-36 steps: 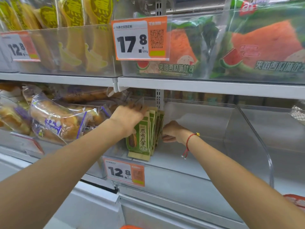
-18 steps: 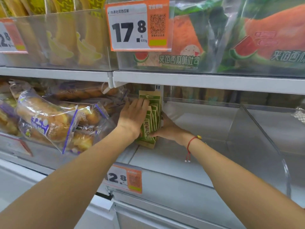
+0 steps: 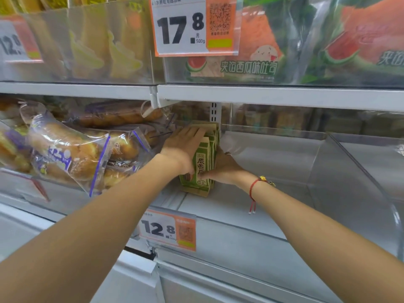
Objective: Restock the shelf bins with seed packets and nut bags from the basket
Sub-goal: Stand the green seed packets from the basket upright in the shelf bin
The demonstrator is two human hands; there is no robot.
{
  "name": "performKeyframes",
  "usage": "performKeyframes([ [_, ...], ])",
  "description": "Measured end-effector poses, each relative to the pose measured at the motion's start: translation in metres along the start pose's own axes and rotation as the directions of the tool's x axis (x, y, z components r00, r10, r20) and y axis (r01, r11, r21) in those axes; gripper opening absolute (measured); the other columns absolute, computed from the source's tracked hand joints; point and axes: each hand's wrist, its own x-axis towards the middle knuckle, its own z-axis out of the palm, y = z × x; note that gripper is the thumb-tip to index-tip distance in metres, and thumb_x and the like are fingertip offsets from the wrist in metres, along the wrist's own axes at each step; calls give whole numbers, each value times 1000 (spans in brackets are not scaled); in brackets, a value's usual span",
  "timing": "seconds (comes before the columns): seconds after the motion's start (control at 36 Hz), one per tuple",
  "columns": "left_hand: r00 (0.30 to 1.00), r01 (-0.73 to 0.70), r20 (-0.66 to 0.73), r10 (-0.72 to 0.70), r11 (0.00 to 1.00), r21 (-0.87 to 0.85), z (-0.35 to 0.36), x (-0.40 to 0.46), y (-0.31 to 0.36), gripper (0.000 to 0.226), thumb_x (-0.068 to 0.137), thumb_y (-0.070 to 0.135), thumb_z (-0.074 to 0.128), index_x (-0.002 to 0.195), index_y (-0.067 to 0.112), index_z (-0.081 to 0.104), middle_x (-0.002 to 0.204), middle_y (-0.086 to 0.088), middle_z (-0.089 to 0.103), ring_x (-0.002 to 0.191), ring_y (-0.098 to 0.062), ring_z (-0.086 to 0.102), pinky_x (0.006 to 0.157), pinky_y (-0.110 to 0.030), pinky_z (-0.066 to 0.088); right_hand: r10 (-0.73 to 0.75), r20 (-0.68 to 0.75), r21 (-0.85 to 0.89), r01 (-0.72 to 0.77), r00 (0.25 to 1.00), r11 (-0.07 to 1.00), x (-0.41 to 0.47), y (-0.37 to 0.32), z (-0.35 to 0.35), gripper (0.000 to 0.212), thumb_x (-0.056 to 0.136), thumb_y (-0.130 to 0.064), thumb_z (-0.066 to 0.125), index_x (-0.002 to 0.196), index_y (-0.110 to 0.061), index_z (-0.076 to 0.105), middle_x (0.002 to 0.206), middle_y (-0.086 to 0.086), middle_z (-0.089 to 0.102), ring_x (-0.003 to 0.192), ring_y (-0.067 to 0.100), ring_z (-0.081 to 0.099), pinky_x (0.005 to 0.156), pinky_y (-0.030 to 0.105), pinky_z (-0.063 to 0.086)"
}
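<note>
A stack of several green and tan seed packets (image 3: 202,162) stands upright at the left end of a clear shelf bin (image 3: 284,162). My left hand (image 3: 182,147) lies flat against the stack's left face, fingers over the top front packet. My right hand (image 3: 223,169) presses against the stack's right side, low down, thumb on the front packet. A red cord bracelet (image 3: 253,189) is on the right wrist. The basket is out of view.
Bagged bread rolls (image 3: 72,154) fill the bin to the left. The upper shelf holds watermelon toast bags (image 3: 258,47) and yellow snack bags (image 3: 91,44). Price tags 17.8 (image 3: 192,27) and 12.8 (image 3: 168,230) hang on the shelf fronts. A clear divider (image 3: 349,176) stands to the right.
Both hands have pushed the stack of packets deeper into the bin and squeezed it upright and tighter. The camera has moved closer to the shelf.
</note>
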Motion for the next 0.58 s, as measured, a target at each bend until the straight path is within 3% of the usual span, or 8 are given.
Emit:
performKeyframes([
  [0.06, 997, 9, -73, -9, 1000, 3, -1, -6, 0, 113, 63, 32, 84, 149, 18, 13, 150, -2, 27, 138, -23, 25, 116, -37, 18, 0, -41, -21, -1, 999, 1000, -2, -3, -1, 107, 61, -40, 84, 146, -22, 22, 134, 4, 51, 121, 26, 52, 96, 34, 49],
  [0.11, 983, 26, -185, -18, 999, 42, 0, -12, -1, 106, 62, 28, 85, 147, 14, 24, 145, -5, 37, 133, -25, 35, 111, -39, 29, 28, -47, 29, -27, 999, 999, -4, -5, -3, 93, 65, -31, 85, 140, -21, 31, 128, 3, 55, 112, 27, 58, 75, 32, 58],
  [0.19, 921, 25, -389, 25, 992, 123, 8, -16, -5, 87, 40, 15, 89, 121, 6, 58, 109, -12, 65, 99, -33, 62, 80, -39, 52, 56, -35, 124, -51, 998, 991, -11, -12, -6, 81, 67, -19, 85, 134, -19, 39, 124, 6, 58, 103, 27, 63, 59, 28, 60],
  [0.28, 880, 22, -473, 42, 991, 131, 5, -18, -3, 77, 40, 8, 85, 113, 7, 62, 102, -11, 65, 89, -33, 63, 70, -37, 51, 38, -44, 174, -30, 998, 984, -17, -16, -9, 74, 68, -13, 83, 130, -18, 43, 123, 8, 60, 99, 26, 65, 62, 28, 60],
  [0.42, 869, 34, -493, 39, 990, 137, 1, -21, -2, 71, 38, 2, 82, 105, 8, 59, 95, -9, 60, 87, -32, 59, 65, -38, 48, -11, -51, 221, 22, 999, 975, -28, -15, -15, 71, 75, -6, 77, 130, -15, 33, 117, 11, 60, 102, 28, 64, 72, 32, 60],
  [0.5, 905, 28, -423, 44, 986, 162, 5, -21, -6, 87, 36, 9, 89, 117, 9, 57, 108, -9, 59, 97, -32, 58, 72, -40, 50, -68, -102, 134, 82, 992, 988, -32, -16, -16, 68, 75, -10, 78, 128, -11, 36, 114, 10, 61, 104, 26, 62, 83, 36, 56],
  [0.58, 936, 54, -353, 20, 979, 199, 10, -19, -7, 103, 38, 22, 93, 131, 11, 50, 121, -7, 56, 106, -28, 56, 80, -38, 49, -81, -108, 136, 95, 991, 986, -32, -16, -13, 67, 75, -12, 79, 127, -12, 36, 113, 11, 62, 102, 28, 63, 85, 41, 56],
])
